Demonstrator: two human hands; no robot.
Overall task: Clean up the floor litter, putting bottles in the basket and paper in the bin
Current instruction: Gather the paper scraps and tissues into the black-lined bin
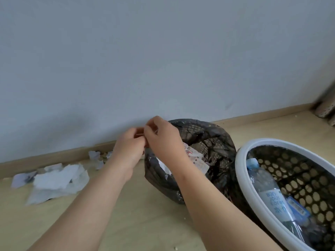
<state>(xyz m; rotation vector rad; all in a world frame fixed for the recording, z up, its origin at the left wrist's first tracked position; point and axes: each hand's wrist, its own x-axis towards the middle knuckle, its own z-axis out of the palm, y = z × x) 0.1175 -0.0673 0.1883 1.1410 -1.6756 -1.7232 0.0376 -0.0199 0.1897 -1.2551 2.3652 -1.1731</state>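
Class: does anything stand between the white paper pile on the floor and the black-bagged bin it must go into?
Nothing visible does. Bare floor lies between the paper pile and the bin, whose mouth is open. Only the left hand and right hand meet above its left rim, off the floor.

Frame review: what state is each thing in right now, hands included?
left hand: fingers curled, meeting the other hand above the bin's rim; what it holds is unclear.
right hand: fingers curled; what it holds is unclear.
bin: upright, black-lined, with binned paper inside.
basket: upright, holding a bottle on its side.
paper litter: on the floor by the wall, not binned.
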